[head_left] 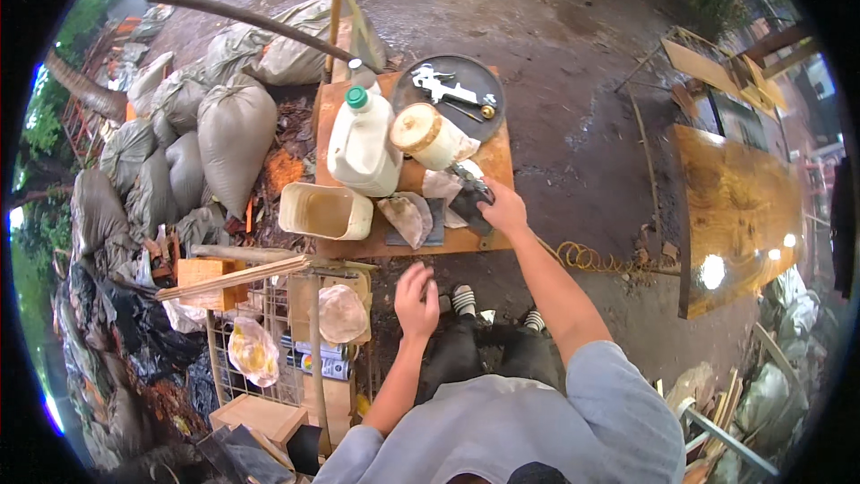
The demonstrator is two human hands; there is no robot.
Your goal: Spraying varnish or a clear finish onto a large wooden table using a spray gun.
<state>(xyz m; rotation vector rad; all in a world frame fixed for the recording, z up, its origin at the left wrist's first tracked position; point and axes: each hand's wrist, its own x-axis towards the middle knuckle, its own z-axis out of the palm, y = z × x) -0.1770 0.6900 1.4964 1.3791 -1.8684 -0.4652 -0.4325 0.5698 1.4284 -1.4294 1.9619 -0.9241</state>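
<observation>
Right hand (504, 209): we find it at the near right of the wooden table (497, 161), fingers curled over a dark tool (469, 198) and touching it; how firmly they grip we cannot tell. Left hand (417, 298): off the table, below its near edge, fingers loosely bent, holding nothing we can see. On the table we count one white jug (363, 148), one cream tub (324, 211), one tipped can (428, 135), one black round tray (484, 81).
</observation>
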